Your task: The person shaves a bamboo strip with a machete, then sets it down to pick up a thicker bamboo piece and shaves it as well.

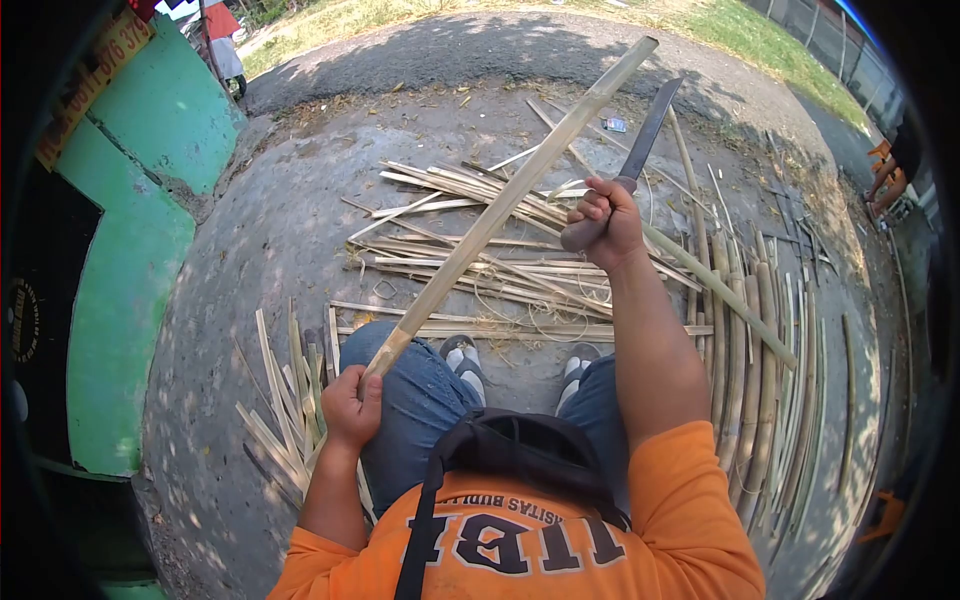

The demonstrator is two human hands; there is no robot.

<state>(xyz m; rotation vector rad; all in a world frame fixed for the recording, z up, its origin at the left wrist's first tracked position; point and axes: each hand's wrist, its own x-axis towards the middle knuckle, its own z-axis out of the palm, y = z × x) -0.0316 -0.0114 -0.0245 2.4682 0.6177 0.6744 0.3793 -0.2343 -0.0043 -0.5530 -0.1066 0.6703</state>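
1. Orange shirt (540, 550), dark lettering; black bag (520, 450) with strap, worn across its front.
2. Left hand (352, 405): clenched around the lower end of the bamboo piece (500, 208), beside the left knee.
3. Bamboo piece, one, long and pale: held aslant, rising from the left hand toward the upper right, its far end above the ground.
4. Blue jeans (408, 385), knees bent; feet in grey sandals (466, 362) with light socks, set apart on the ground.
5. Right hand (606, 222): clenched on the handle of the machete, raised beyond the knees.
6. Machete (652, 128), one, dark blade: pointing up and away, to the right of the bamboo piece and apart from it.
7. Split strips, left lot (285, 420): loose bundle on the ground beside the left leg.
8. Split strips, middle lot (490, 265): many, pale, mostly crosswise and overlapping, just beyond the feet; thin curled shavings (540, 318) among them.
9. Bamboo poles (752, 370), right lot: lengthwise, side by side; one greenish pole (725, 293) slanting across them.
10. Green wall (125, 330), at left.
11. Another person (893, 175), partly visible, at the right edge.
12. Paved strip (430, 65) and grass (780, 50), farthest off.
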